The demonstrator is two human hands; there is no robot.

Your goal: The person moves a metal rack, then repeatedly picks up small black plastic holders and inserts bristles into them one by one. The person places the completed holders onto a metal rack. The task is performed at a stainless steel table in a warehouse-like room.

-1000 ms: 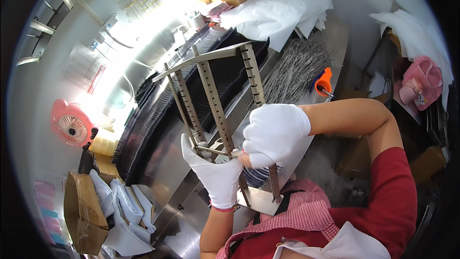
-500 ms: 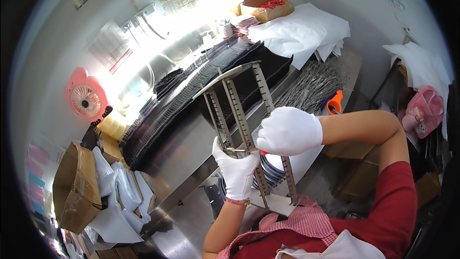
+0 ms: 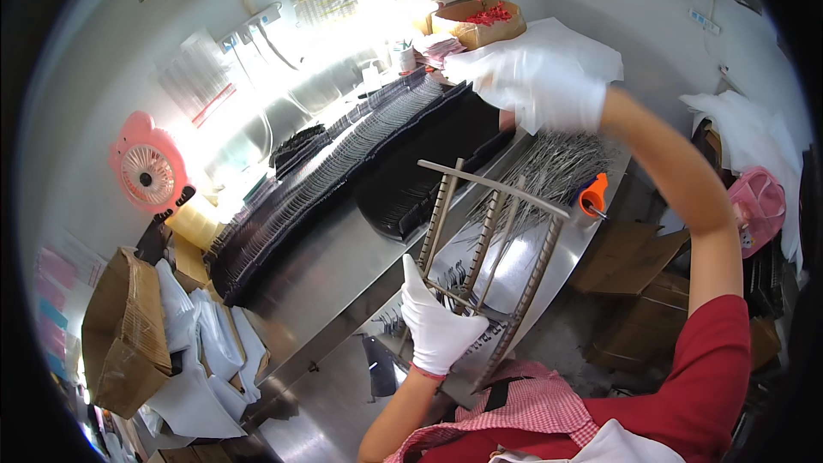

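A metal rack (image 3: 483,244) with notched bars and a flat end plate stands tilted before me. My left hand (image 3: 435,321), in a white glove, is closed round its near part with the thumb up along a bar. My right hand (image 3: 549,90), gloved as well, is raised off the rack at the far side of the table; motion smears its fingers, and whether they hold anything is unclear. Dark curved pieces (image 3: 454,293) sit in the rack. Left of the rack lie a long row of black curved pieces (image 3: 321,184) and a black stack (image 3: 429,154).
Thin metal wires (image 3: 549,176) are heaped on the steel table (image 3: 300,317), beside an orange tool (image 3: 591,195). A carton of red pieces (image 3: 480,27) stands at the back. At left are a pink fan (image 3: 146,167) and an open carton (image 3: 129,334) by white bags.
My right hand has let go of the rack and swung up and away to the far side. The rack has tipped and turned in my left hand, its far end now lower and further right.
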